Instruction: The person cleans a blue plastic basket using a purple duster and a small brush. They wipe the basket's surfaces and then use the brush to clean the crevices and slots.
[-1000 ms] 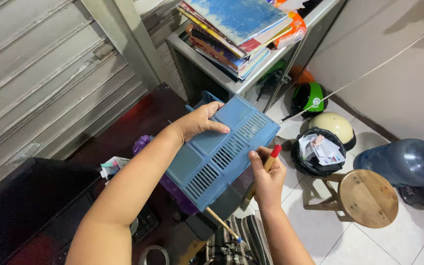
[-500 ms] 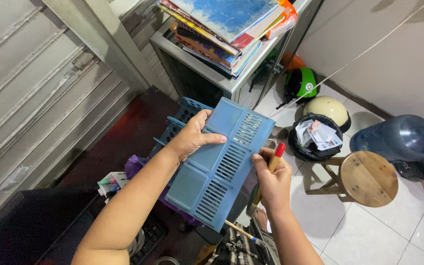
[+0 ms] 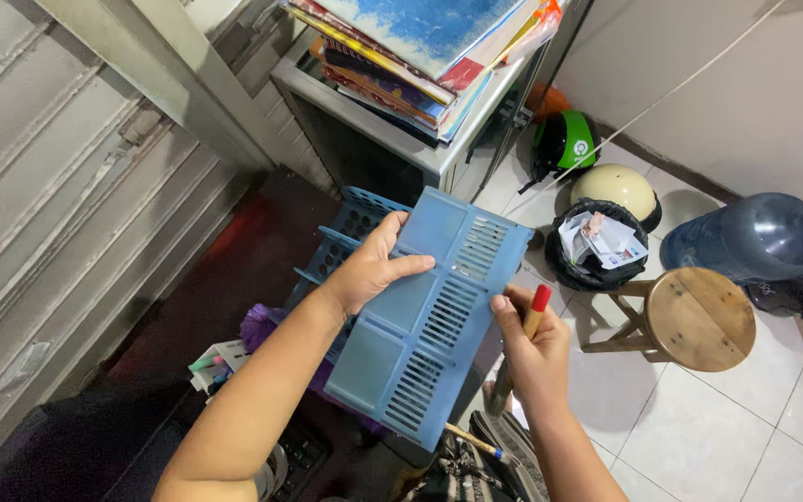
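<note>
A blue plastic slotted tray [image 3: 429, 321] is tilted in front of me. My left hand [image 3: 371, 265] grips its upper left side, fingers spread over the top face. At the tray's right edge my right hand [image 3: 535, 349] touches it while clasping a paintbrush [image 3: 524, 339] with a wooden handle and a red tip, its bristles pointing down. Behind the tray sits another blue perforated basket [image 3: 346, 232] on the dark table [image 3: 234, 270].
A metal cabinet [image 3: 392, 139] carries a stack of books [image 3: 411, 46]. On the tiled floor stand a wooden stool [image 3: 699, 321], a black bin of paper [image 3: 597, 246], a large water jug [image 3: 755, 242] and two helmets [image 3: 597, 167]. A second brush [image 3: 471, 442] lies below.
The view has drifted a little, so the room has slid up and left. The tray has stayed in both hands, and my right hand with the brush sits slightly lower along its edge.
</note>
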